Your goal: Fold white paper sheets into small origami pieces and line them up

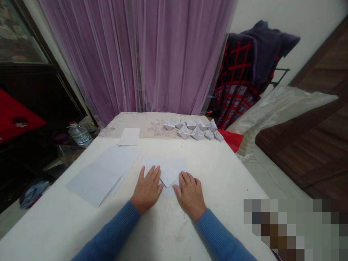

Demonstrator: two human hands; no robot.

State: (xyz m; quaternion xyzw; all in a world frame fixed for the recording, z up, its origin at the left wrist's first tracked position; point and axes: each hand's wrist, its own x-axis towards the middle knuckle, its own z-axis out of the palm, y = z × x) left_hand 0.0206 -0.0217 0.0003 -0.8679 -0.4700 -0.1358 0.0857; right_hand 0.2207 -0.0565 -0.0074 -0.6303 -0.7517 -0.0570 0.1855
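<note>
Squarely between left hand (147,190), right hand (191,196): paper (170,170)

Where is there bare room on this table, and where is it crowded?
The widest bare patch of the white table lies right of the right hand and the folded paper sheet, below the paper boats. Another lies between the forearms. The far end is crowded: packed boats beside a small paper sheet. Loose sheets cover the left.
</note>
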